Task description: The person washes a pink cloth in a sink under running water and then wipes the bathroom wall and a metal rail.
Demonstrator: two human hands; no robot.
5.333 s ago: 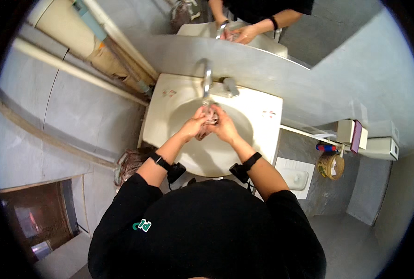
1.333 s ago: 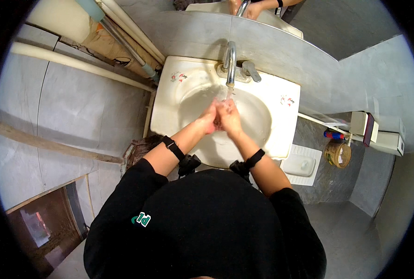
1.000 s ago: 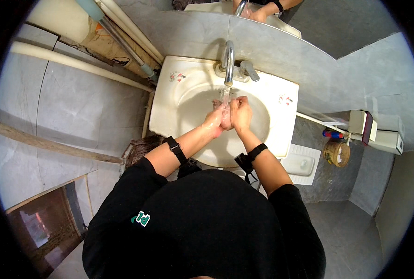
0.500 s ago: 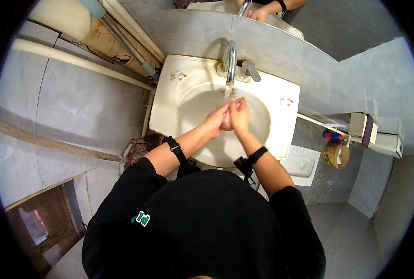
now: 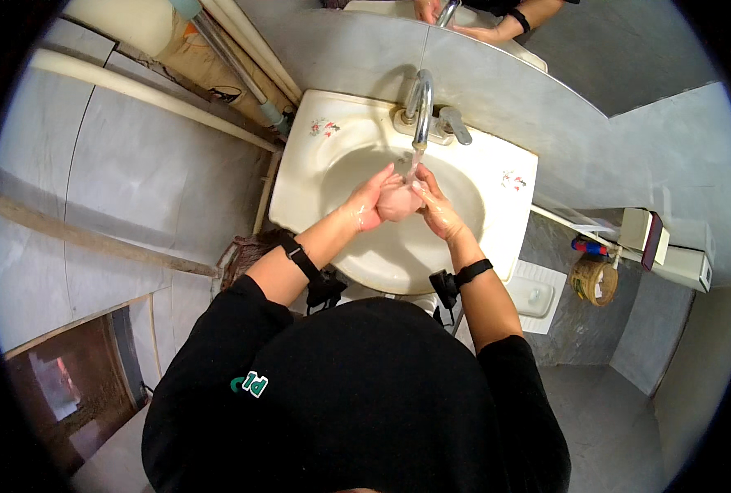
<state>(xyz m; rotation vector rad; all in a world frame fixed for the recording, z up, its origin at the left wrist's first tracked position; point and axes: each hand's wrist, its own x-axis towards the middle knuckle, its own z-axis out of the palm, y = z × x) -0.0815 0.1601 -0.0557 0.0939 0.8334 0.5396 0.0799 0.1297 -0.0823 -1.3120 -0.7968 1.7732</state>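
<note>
Wet and shiny, my left hand (image 5: 369, 202) cups the left side of a rounded, smooth, pale pink thing (image 5: 400, 203) over the basin. I cannot make out its kind. My right hand (image 5: 438, 205) has its fingers against the right edge of the same thing, with fingertips pointing toward the tap. From the chrome tap (image 5: 424, 107) a stream of water (image 5: 415, 162) runs down at the right hand's fingertips. Both hands are above the bowl of the white sink (image 5: 300, 177).
A tap lever (image 5: 456, 125) sits right of the spout. Behind the sink, a mirror (image 5: 571, 57) reflects the hands. Pipes (image 5: 250, 49) run along the left wall. To the right are a squat toilet (image 5: 533, 297) and a wicker bin (image 5: 593, 279).
My hands have moved apart from their close clasp. The right hand has turned and opened outward, and more of the pink thing shows between them. The water still runs.
</note>
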